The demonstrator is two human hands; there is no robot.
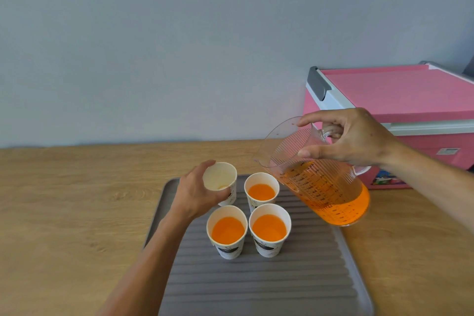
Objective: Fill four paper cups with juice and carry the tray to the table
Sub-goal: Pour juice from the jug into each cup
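A grey ribbed tray (pixel 269 285) lies on the wooden counter. Three white paper cups hold orange juice: one at the back right (pixel 261 191), one at the front left (pixel 227 231), one at the front right (pixel 269 228). My left hand (pixel 197 192) grips a fourth cup (pixel 220 179) at the back left and tilts it toward me; only a trace of juice shows at its bottom. My right hand (pixel 354 136) holds a clear measuring jug (pixel 318 182) by its handle, tilted left, about half full of orange juice, spout above the back right cup. No juice is streaming.
The wooden counter (pixel 77 200) runs left and right of the tray and meets a plain grey wall. A pink chest freezer (pixel 410 95) with a white rim and grey handle stands at the right, behind the jug.
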